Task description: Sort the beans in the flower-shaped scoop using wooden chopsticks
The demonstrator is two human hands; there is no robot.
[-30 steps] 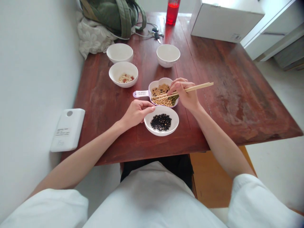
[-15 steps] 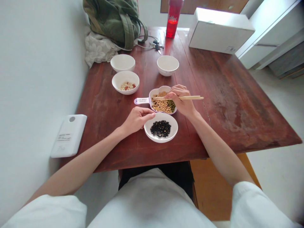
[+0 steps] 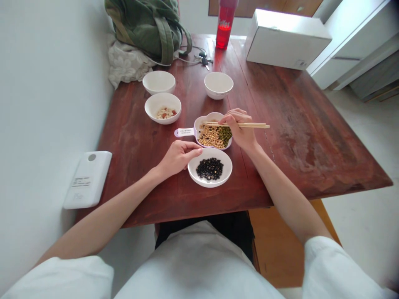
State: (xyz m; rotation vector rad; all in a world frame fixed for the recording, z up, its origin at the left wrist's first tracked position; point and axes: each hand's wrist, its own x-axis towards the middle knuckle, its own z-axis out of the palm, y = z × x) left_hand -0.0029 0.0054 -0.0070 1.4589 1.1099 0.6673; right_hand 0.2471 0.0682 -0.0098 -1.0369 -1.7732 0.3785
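Observation:
My right hand (image 3: pixel 240 128) is closed around a pair of chopsticks (image 3: pixel 254 125), held nearly level, with their tips over the flower-shaped dish (image 3: pixel 195 120). That handled dish contains yellow soybeans (image 3: pixel 210 136), green mung beans (image 3: pixel 225 135) and a few dark beans. Directly in front of it stands a white bowl (image 3: pixel 210 184) with black beans (image 3: pixel 210 168) in its bottom. The thumb of my left hand (image 3: pixel 180 158) rests on this bowl's left rim while its other fingers curl outside, gripping the edge.
Left of the dish is a white bowl (image 3: pixel 152 115) with pale and reddish pieces; two more bowls (image 3: pixel 158 82) (image 3: pixel 218 86) stand behind. Farther back are a green bag (image 3: pixel 143 31), keys (image 3: pixel 204 61), a red bottle (image 3: pixel 223 29) and a white box (image 3: pixel 285 41). A white power bank-like slab (image 3: pixel 88 180) lies left.
The chopstick tips have shifted slightly right and up within the flower-shaped dish, and the right hand has moved a little the same way. The left hand stays on the bowl.

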